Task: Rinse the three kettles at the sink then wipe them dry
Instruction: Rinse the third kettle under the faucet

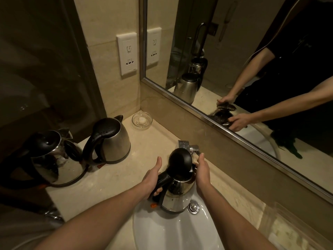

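Observation:
A steel kettle (177, 197) with a black raised lid (180, 164) stands in the white sink (173, 230). My left hand (153, 179) grips its black handle, thumb stretched upward. My right hand (202, 172) rests against the kettle's right side near the spout, fingers reaching toward the chrome tap (189, 146). Two more steel kettles stand on the counter at the left: one with a matte body (113, 139) and a shinier one (55, 159) nearer the left edge, both with lids down.
A small glass dish (142, 120) sits in the counter's back corner. A wall socket plate (127, 54) is above it. A large mirror (234, 69) runs along the wall behind the tap. The beige counter (111, 186) surrounds the sink.

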